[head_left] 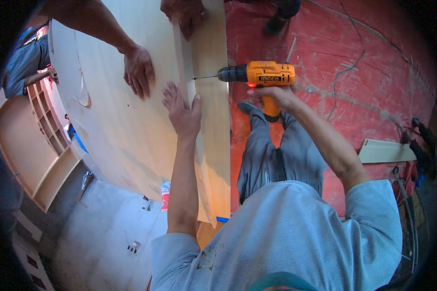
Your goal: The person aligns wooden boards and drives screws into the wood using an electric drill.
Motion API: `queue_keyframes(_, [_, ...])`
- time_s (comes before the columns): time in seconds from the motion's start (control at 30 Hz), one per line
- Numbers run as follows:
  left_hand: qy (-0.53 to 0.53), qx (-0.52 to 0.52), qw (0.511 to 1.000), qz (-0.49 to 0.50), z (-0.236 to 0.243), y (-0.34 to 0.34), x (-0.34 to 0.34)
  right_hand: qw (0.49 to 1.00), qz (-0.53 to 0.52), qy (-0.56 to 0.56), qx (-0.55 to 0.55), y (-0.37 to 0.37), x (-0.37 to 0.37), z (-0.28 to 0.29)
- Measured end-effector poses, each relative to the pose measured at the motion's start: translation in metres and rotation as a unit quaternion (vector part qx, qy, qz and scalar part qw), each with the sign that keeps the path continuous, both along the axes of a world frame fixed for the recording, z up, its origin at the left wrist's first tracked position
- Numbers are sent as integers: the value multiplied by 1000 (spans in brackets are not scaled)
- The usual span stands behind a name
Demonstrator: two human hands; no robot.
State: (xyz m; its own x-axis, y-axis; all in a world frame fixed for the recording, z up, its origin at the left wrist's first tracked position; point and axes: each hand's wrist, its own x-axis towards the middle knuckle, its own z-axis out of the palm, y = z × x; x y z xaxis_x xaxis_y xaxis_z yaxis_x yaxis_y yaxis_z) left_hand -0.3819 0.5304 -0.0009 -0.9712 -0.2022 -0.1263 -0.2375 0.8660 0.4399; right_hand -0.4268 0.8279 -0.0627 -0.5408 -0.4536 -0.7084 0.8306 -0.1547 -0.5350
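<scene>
My right hand (276,97) is wrapped round the grip of an orange and black cordless drill (269,73). The drill lies level, and its long bit points left at a screw (194,78) in the side of an upright wooden strip (185,63). A red light glows under the drill's body. My left hand (182,111) lies with fingers spread against the strip, just below the bit tip. That strip stands along a pale wooden panel (126,126). Another person's hand (139,72) rests flat on the panel; a second hand (184,14) holds the strip's far end.
Red sheeting (301,140) covers the floor at right, with a loose cable (347,68) across it. A pale board (386,151) lies there. At far left, another person (27,68) is beside a compartmented wooden cabinet (44,126). Small hardware lies on the white surface (107,228) at lower left.
</scene>
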Motion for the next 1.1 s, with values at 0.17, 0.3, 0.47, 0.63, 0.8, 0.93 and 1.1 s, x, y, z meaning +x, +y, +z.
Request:
queue_keyframes(0.17, [7,-4,1000,-2,-2,-1,3,999,32,21,-12,3,-9,10])
queue_keyframes(0.3, [15,-20,1000,-12,-5,-4,6,997,61,50,1,2,-14,12])
queue_keyframes(0.47, [18,-6,1000,-4,-6,1,1,997,34,69,4,-1,-12,9])
queue_keyframes(0.63, [25,-21,999,-10,-11,-2,0,999,27,32,-19,-3,-2,5])
queue_keyframes(0.8, [34,-44,998,-37,-16,-14,2,987,19,153,44,-11,4,8])
queue_keyframes(0.93, [46,-64,997,-26,-24,-11,-5,988,2,134,-75,-5,5,11])
queue_keyframes(1.1, [6,-35,999,-4,-30,-32,30,997,-44,33,-56,10,69,8])
